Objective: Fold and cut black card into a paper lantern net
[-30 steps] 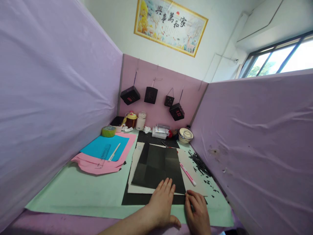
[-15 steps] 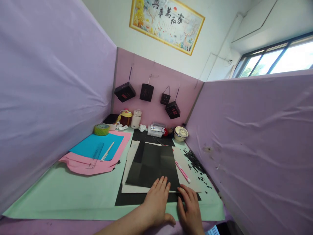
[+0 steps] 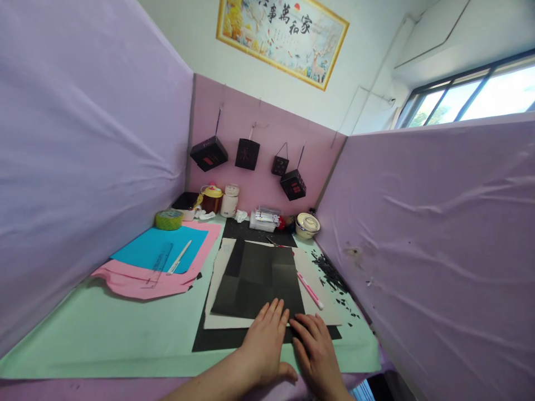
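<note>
A creased black paper sheet (image 3: pixel 254 278) lies on a pale board (image 3: pixel 224 321), with a larger black sheet (image 3: pixel 221 341) beneath. My left hand (image 3: pixel 265 337) rests flat on the near part of the creased sheet, fingers stretched forward. At that sheet's near right edge sits my right hand (image 3: pixel 316 346), fingers slightly bent and apart, fingertips touching the edge. To its upper right, a pink-and-white pen (image 3: pixel 310 292) lies on the board. Scissors (image 3: pixel 272 241) are partly hidden behind the sheet's far edge.
On the left, a clear ruler (image 3: pixel 161 262) and a white pen (image 3: pixel 179 257) lie on blue paper (image 3: pixel 137 253) over pink sheets. Behind stand a tape roll (image 3: pixel 169 220), a white bottle (image 3: pixel 229 201) and a lidded bowl (image 3: pixel 308 225). Black scraps (image 3: pixel 330 273) line the right wall.
My right hand has slid left along the near edge of the creased black sheet, closer to my left hand. The left hand stays flat on the paper. The view has shifted slightly.
</note>
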Demonstrator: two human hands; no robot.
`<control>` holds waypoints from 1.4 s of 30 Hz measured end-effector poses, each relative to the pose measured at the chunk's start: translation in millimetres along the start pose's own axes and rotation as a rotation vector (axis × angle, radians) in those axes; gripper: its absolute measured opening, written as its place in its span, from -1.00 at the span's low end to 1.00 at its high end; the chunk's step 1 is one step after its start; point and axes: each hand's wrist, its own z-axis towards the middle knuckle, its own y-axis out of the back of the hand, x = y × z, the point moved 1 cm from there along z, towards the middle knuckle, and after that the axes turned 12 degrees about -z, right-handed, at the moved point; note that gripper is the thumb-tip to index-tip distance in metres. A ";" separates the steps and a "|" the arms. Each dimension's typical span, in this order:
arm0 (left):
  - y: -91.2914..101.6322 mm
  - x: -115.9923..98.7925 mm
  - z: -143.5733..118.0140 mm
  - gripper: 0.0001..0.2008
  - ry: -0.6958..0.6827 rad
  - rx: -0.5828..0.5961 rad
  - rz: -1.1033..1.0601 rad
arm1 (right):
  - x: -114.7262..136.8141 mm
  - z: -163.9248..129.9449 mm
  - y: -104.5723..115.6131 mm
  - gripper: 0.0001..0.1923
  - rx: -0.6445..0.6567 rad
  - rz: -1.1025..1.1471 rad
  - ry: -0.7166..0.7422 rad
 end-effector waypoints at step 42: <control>-4.2 2.2 -1.4 0.13 0.003 -0.027 -0.050 | 25.8 22.0 7.6 -0.55 0.168 0.069 0.108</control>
